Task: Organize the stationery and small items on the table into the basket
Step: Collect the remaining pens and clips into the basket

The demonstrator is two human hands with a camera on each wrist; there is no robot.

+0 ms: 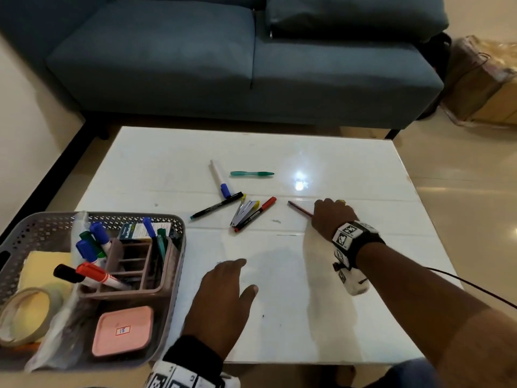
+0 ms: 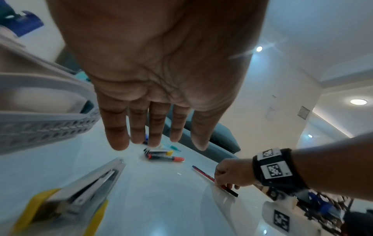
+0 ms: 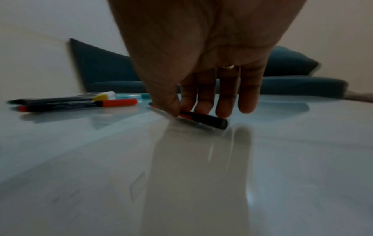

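A blue sofa stands behind the white bench, and a grey basket sits at its near left corner, already holding markers, a roll of tape and a pink box. Loose in the middle of the bench lie a white marker, a green pen, a black pen, a stapler and a red marker. To their right a red and black pencil lies flat, its long axis running from far-left to near-right, well apart from the basket. The right hand is on it, reached forward with the wrist low: thumb and fingers pinch the shaft near its black end, which rests on the bench. The left hand hovers palm down beside the basket, fingers spread and relaxed, holding nothing. The pencil looks like the next item to carry leftward to the basket.
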